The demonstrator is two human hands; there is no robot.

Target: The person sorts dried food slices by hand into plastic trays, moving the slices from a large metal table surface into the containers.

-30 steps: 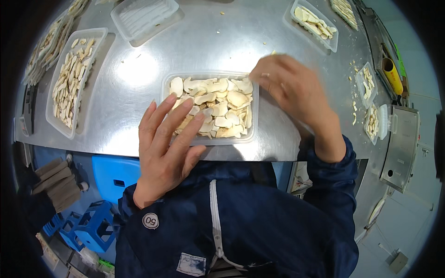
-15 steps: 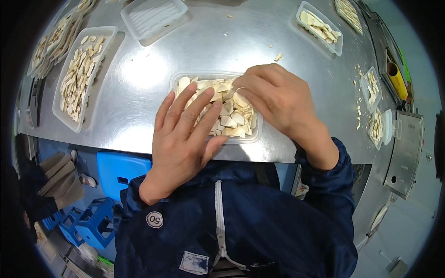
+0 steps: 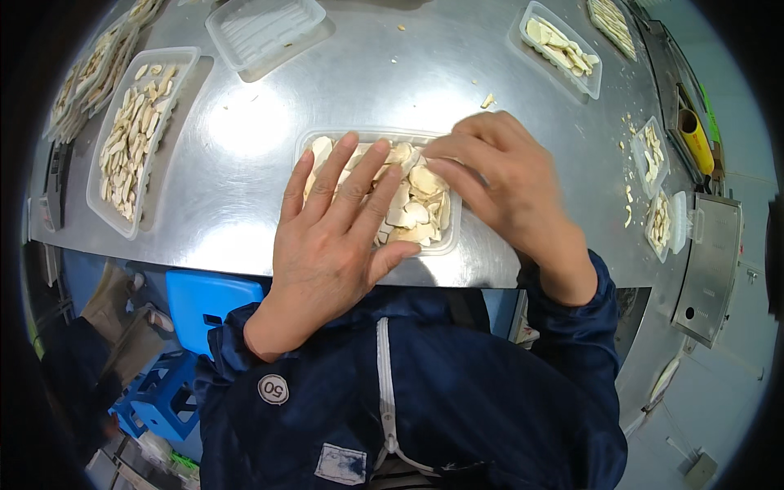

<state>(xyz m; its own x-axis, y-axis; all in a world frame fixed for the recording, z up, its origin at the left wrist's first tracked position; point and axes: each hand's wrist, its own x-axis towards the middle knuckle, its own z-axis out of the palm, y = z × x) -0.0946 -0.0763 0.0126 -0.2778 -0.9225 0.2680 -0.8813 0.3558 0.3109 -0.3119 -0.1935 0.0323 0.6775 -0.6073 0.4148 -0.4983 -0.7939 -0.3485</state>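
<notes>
Before me on the steel table sits a clear plastic tray point(image 3: 454, 220) heaped with pale, thin dried slices point(image 3: 418, 214). My left hand point(image 3: 331, 237) lies flat over the left part of the heap, fingers spread, its thumb reaching toward the tray's near side. At the tray's far right corner, my right hand point(image 3: 514, 184) has thumb and fingers pinched together at a pale slice point(image 3: 414, 156). The fingers partly hide what lies between them. Slices under the left palm are covered.
At the left stand a long tray of smaller slices point(image 3: 135, 139) and stacked filled trays point(image 3: 94, 69). An unfilled tray point(image 3: 265, 37) lies at the back. Farther right are a tray of long slices point(image 3: 563, 49), small containers point(image 3: 651, 155) and a steel box point(image 3: 709, 269). Blue stools point(image 3: 167, 400) stand below.
My right hand has shifted slightly right, still pinched over the tray. The left hand has slid a little right across the slices. At lower left, another person's dark-clothed figure has moved.
</notes>
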